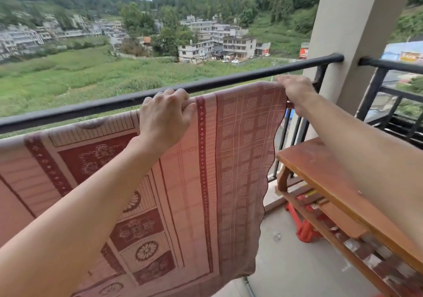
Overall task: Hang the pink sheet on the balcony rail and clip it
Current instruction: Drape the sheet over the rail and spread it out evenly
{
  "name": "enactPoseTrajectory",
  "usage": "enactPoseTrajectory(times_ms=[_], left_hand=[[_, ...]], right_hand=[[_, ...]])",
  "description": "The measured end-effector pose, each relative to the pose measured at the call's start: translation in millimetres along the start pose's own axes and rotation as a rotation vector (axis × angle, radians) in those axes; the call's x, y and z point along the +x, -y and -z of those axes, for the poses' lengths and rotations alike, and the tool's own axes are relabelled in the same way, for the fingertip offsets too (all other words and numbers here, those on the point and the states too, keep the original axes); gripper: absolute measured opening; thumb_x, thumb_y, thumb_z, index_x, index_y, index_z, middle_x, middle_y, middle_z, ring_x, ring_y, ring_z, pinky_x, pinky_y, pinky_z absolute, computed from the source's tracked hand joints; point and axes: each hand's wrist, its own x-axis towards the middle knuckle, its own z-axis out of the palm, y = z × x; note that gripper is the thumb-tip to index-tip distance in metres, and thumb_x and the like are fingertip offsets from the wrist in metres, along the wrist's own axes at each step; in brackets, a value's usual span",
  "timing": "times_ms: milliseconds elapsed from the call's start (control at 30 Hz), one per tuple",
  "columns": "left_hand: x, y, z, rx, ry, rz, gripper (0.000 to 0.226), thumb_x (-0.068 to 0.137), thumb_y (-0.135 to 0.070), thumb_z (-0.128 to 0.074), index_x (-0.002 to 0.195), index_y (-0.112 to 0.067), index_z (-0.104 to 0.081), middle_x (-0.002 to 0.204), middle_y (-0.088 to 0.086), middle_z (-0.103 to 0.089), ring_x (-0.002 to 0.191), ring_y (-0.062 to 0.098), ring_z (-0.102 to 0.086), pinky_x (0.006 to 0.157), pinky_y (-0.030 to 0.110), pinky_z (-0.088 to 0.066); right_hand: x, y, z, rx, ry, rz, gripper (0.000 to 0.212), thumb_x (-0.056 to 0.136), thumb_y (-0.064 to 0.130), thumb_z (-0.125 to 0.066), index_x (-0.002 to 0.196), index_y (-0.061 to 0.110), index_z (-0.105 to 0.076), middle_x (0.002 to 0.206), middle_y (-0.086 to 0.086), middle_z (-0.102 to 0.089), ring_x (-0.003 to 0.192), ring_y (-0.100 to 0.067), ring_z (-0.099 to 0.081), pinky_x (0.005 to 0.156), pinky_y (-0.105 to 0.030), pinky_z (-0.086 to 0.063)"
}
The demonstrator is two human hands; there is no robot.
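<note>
The pink sheet, patterned in dark red, hangs down on my side just below the black balcony rail. My left hand grips its top edge near the middle of the view. My right hand pinches the sheet's right top corner close to the rail's right end. The top edge runs along the rail, and I cannot tell whether it lies over the bar. No clip shows in view.
A beige pillar stands at the rail's right end, with a second black railing beyond it. A wooden bench-like table stands at the right, with orange-red items on the floor beneath it. Fields and buildings lie far below.
</note>
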Motion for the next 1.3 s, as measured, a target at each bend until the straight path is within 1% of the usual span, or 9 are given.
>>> enactPoseTrajectory(times_ms=[200, 300, 400, 600, 667, 800, 1000, 1133, 1300], left_hand=[[30.3, -23.2, -10.2, -0.008, 0.173, 0.098, 0.044, 0.097, -0.055, -0.037, 0.111, -0.021, -0.062, 0.098, 0.001, -0.068, 0.089, 0.026, -0.062, 0.069, 0.035, -0.036], [30.8, -15.8, -9.2, 0.122, 0.208, 0.15, 0.054, 0.096, -0.061, -0.028, 0.077, -0.022, -0.06, 0.071, -0.004, -0.06, 0.076, 0.025, -0.06, 0.068, 0.036, -0.036], [25.7, 3.7, 3.9, 0.098, 0.184, 0.19, 0.049, 0.095, -0.061, -0.033, 0.084, -0.027, -0.066, 0.067, -0.008, -0.059, 0.073, 0.021, -0.058, 0.07, 0.035, -0.034], [4.3, 27.7, 35.4, 0.018, 0.113, 0.264, 0.032, 0.094, -0.052, -0.049, 0.113, -0.034, -0.069, 0.1, -0.001, -0.073, 0.097, 0.025, -0.063, 0.084, 0.04, -0.042], [-1.5, 23.1, 38.1, 0.016, 0.099, 0.237, 0.033, 0.093, -0.048, -0.053, 0.119, -0.032, -0.065, 0.107, 0.0, -0.071, 0.103, 0.025, -0.061, 0.092, 0.042, -0.041], [-16.8, 13.6, 45.5, 0.058, 0.081, 0.238, 0.037, 0.094, -0.038, -0.054, 0.128, -0.024, -0.059, 0.124, 0.003, -0.062, 0.118, 0.026, -0.051, 0.102, 0.04, -0.03], [-65.5, 29.5, 95.4, 0.08, -0.139, 0.28, 0.024, 0.093, -0.025, -0.057, 0.112, -0.011, -0.065, 0.113, 0.005, -0.062, 0.105, 0.026, -0.057, 0.092, 0.041, -0.043], [-115.1, 63.1, 127.9, 0.091, -0.064, 0.376, 0.021, 0.093, -0.025, -0.057, 0.107, -0.013, -0.066, 0.101, 0.0, -0.064, 0.084, 0.021, -0.062, 0.073, 0.035, -0.05], [-220.1, 97.9, 176.7, 0.226, 0.12, 0.646, 0.018, 0.093, -0.029, -0.054, 0.101, -0.018, -0.066, 0.093, -0.004, -0.065, 0.084, 0.018, -0.06, 0.07, 0.031, -0.045]], right_hand=[[-4.1, -7.3, 4.1, -0.005, 0.463, -0.041, 0.057, 0.079, 0.048, -0.073, 0.127, 0.025, -0.053, 0.098, 0.005, -0.067, 0.096, -0.016, -0.064, 0.066, -0.028, -0.051], [5.0, -6.2, -0.1, 0.177, 0.614, -0.089, 0.032, 0.081, 0.034, -0.074, 0.11, 0.021, -0.068, 0.09, -0.002, -0.067, 0.081, -0.018, -0.066, 0.063, -0.031, -0.055], [-0.1, 2.4, -22.9, 0.271, 0.6, -0.091, 0.007, 0.087, 0.014, -0.068, 0.087, 0.008, -0.071, 0.072, -0.004, -0.072, 0.059, -0.013, -0.067, 0.057, -0.024, -0.057], [-20.1, 17.9, -59.3, -0.05, 0.343, 0.368, 0.019, 0.085, 0.023, -0.073, 0.071, 0.01, -0.067, 0.071, -0.011, -0.067, 0.063, -0.014, -0.058, 0.06, -0.029, -0.053], [-21.9, 18.3, -54.7, -0.069, 0.277, 0.425, 0.028, 0.084, 0.028, -0.074, 0.072, 0.004, -0.067, 0.076, -0.021, -0.069, 0.064, -0.02, -0.058, 0.066, -0.041, -0.057], [-38.8, 17.8, -45.0, -0.203, 0.3, 0.438, 0.034, 0.082, 0.04, -0.073, 0.062, 0.018, -0.057, 0.069, -0.009, -0.065, 0.064, -0.02, -0.057, 0.066, -0.047, -0.056], [-97.0, 54.3, -64.4, -0.487, 0.101, 0.811, 0.02, 0.086, 0.036, -0.067, 0.097, 0.019, -0.063, 0.102, -0.001, -0.066, 0.096, -0.018, -0.059, 0.075, -0.031, -0.047], [-162.8, 87.0, -105.6, -0.419, 0.287, 1.03, 0.019, 0.088, 0.029, -0.065, 0.101, 0.015, -0.065, 0.099, 0.003, -0.065, 0.088, -0.012, -0.056, 0.072, -0.026, -0.042], [-250.3, 74.5, -155.9, -0.463, 0.639, 1.099, 0.015, 0.087, 0.032, -0.064, 0.097, 0.02, -0.065, 0.09, 0.006, -0.067, 0.081, -0.012, -0.061, 0.074, -0.035, -0.054]])
